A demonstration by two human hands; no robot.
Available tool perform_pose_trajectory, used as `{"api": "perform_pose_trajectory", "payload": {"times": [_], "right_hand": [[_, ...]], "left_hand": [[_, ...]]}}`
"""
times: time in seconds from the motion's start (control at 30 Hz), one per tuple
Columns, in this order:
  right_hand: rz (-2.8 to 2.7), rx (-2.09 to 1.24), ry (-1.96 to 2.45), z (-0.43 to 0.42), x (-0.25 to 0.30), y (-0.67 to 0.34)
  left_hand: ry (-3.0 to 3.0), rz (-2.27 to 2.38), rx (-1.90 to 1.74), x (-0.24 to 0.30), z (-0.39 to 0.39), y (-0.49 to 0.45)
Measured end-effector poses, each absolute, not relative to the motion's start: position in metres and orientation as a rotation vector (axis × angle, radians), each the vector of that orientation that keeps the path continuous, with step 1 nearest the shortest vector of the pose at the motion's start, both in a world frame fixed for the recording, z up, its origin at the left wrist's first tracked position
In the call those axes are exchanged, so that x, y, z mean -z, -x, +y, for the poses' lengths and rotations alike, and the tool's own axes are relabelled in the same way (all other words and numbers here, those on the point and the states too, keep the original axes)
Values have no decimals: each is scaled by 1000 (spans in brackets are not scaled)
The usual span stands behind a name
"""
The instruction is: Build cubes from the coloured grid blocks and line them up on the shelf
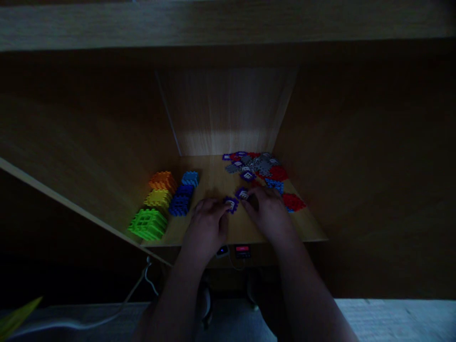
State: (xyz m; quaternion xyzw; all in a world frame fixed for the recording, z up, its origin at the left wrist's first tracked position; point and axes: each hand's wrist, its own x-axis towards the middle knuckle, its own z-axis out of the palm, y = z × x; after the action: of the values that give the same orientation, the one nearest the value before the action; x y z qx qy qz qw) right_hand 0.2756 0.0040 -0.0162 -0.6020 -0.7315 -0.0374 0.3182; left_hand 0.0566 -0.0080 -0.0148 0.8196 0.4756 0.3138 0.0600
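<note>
Both my hands rest on a small wooden desk (213, 183) in a dim cubby. My left hand (208, 223) pinches a purple square plastic tile (231, 204) at its fingertips. My right hand (265, 209) holds another purple tile (242, 193) just beside it, and the two tiles sit close together. A loose pile of flat tiles (260, 166) in purple, grey, red and blue lies beyond my right hand.
Assembled plastic cubes stand at the left: green (147, 223), yellow (158, 198), orange (163, 180) and blue (185, 192). Wooden side walls close in both sides, and a shelf runs overhead. A cable (142, 285) hangs below the desk edge.
</note>
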Motion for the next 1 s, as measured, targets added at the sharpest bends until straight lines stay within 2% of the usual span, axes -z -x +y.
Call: {"api": "perform_pose_trajectory", "payload": {"times": [0.3, 1.0], "right_hand": [[-2034, -147, 1300, 0, 14, -274], [-2124, -212, 1262, 0, 14, -274]], "left_hand": [[-2309, 1443, -1066, 12, -7, -57], [-2202, 1453, -1105, 14, -6, -55]]}}
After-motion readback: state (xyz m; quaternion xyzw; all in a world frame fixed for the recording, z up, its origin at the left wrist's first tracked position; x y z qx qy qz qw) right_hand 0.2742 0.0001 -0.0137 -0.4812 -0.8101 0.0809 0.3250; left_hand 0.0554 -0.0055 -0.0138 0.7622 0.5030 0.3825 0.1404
